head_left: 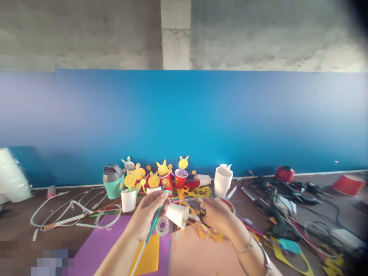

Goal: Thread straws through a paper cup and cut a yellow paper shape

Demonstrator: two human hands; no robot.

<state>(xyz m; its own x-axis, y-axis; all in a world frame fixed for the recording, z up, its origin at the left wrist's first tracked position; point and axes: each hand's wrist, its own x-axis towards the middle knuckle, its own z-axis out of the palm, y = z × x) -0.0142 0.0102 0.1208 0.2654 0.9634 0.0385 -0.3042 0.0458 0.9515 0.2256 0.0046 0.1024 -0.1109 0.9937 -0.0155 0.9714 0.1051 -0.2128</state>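
My left hand [149, 212] is closed round a thin blue-and-white stick [151, 229] that slants down toward me. Beside its fingers a white paper cup [177, 215] lies tilted, its open end facing right. Just below that hand is a clear roll of tape [162, 226]. My right hand [214, 214] reaches in among paper scraps to the right of the cup, with its fingers bent at the dark handles of scissors [202, 212]. Whether it grips them firmly is hard to see. Yellow paper [151, 255] lies on a purple sheet [100, 239] beneath my left forearm.
Decorated cups with yellow animal faces [183, 164] stand at the back, near a teal bottle [113, 181] and stacked white cups [223, 180]. White cables [71, 207] lie left; black cables and tools [301, 191] clutter the right. A blue partition [184, 115] stands behind.
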